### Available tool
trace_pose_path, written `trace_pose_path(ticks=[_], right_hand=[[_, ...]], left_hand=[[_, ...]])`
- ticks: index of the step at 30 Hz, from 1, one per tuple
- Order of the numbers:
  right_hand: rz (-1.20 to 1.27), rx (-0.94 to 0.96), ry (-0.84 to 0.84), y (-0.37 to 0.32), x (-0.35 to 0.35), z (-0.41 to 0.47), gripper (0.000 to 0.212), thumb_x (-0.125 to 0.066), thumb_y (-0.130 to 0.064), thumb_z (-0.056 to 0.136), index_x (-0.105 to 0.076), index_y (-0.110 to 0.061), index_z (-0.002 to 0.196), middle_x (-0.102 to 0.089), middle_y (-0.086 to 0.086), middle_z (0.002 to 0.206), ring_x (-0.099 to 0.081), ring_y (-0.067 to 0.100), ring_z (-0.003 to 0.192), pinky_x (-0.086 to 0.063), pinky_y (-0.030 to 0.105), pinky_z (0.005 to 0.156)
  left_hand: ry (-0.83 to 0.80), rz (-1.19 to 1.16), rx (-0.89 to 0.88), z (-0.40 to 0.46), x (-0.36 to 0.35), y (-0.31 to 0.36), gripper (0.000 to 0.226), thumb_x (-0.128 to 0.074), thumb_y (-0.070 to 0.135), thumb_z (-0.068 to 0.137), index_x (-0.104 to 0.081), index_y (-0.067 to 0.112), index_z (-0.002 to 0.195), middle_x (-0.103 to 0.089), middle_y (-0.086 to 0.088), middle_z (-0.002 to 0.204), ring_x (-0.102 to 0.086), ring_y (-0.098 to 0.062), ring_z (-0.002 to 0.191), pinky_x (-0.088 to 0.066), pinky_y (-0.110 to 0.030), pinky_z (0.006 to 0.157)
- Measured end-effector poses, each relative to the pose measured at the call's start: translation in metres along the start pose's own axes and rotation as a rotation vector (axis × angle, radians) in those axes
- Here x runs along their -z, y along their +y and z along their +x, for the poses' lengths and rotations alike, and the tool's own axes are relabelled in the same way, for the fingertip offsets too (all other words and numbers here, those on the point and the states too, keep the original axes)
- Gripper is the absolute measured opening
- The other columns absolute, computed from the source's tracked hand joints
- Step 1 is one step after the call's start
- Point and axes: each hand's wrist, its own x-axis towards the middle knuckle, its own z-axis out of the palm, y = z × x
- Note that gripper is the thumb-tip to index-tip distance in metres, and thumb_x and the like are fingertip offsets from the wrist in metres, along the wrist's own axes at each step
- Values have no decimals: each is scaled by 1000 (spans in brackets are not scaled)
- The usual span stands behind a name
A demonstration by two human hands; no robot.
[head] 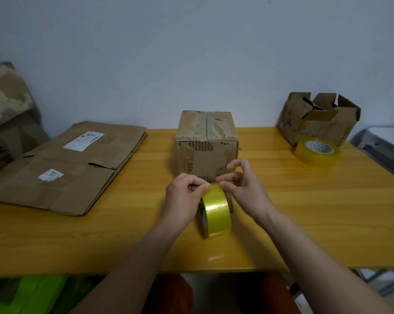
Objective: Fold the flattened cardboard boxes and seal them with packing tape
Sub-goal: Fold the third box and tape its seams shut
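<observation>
A: Near the front middle of the worktop [282,223], the roll [215,211] stands on edge just before the box [206,143]. Left hand [183,196] holds it at the top, fingers curled round the rim. Right hand [241,182] pinches at the top of the roll, thumb and forefinger close together, other fingers lifted. Looks like hunting for the tape's end.

B: What could go wrong?

A: I'd say the end may split into a sliver under the nail, or come free and fold back onto itself. The roll sits on its edge, so a hard tug could tip or roll it if the left grip slackens. Whether any tape is lifted yet, I cannot tell.

B: And the box?

A: Folded up, flaps closed, old torn tape along the top seam. It's loose on the worktop; pulling tape across could slide it toward the wall.

B: Room to move?

A: Open wood to the right, up to the spare roll [317,151] and the crumpled box [318,118] at the far right corner. Left, the flat boxes [66,168] hang past the worktop's side. The near edge is close under the forearms, so a dropped roll could go off it.
</observation>
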Motion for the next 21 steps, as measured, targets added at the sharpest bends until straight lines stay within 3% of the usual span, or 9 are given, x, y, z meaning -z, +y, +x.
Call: trace_pose_path(ticks=[3,5,7,11,13,15,18,21], right_hand=[[-45,14,-61,0,4,-1,31,-65,-2,86,-56,-11,114,-68,11,101,-64,23,98,-52,33,87],[-124,33,-110,-2,3,-3,15,-67,-6,85,-66,-8,100,-68,9,99,-63,23,97,-51,31,85],[-99,5,-93,-1,5,-5,3,-68,-7,85,-68,-10,84,-69,6,96,-64,22,96,-51,35,88],[-63,-34,-107,-2,30,-7,11,-65,-7,86,-66,-11,76,-66,-1,105,-61,9,103,-46,36,99],[-71,-58,-99,-2,48,-8,11,-64,-7,87,-67,-12,77,-65,-3,109,-56,7,113,-43,36,101],[-30,-75,-65,-2,66,-14,6,-65,-8,87,-68,-13,87,-66,-1,106,-55,10,114,-47,35,94],[-64,-160,-115,-2,90,-27,28,-67,-16,88,-64,-31,111,-59,-7,112,-55,10,105,-53,33,74],[-108,-212,-1,1,105,-35,32,-73,-9,82,-69,-21,111,-65,16,110,-57,21,93,-47,38,72]], left_hand=[[-15,-11,-2,0,-2,-2,4,-68,16,88,-71,16,85,-60,0,96,-58,-13,87,-52,-24,78],[-14,6,-16,0,-5,-2,4,-68,17,88,-70,18,85,-60,1,95,-56,-10,86,-44,-10,71],[-16,-8,-16,-2,-10,0,4,-68,17,88,-71,17,84,-60,1,95,-56,-8,85,-42,-8,69],[-33,-162,15,-6,-29,10,11,-72,16,85,-70,21,76,-59,3,97,-60,-14,87,-51,-24,75],[-53,-264,50,-5,-44,18,13,-73,18,84,-71,24,73,-59,4,98,-60,-12,85,-50,-26,72],[-57,-310,40,-3,-62,27,16,-74,18,83,-70,26,70,-59,4,95,-57,-9,79,-44,-22,68],[-75,-395,31,-2,-92,39,23,-74,17,84,-68,29,65,-57,5,89,-57,-9,79,-46,-25,71],[-138,-419,31,-6,-118,42,23,-72,17,85,-69,29,67,-58,5,90,-58,-12,84,-49,-30,75]])
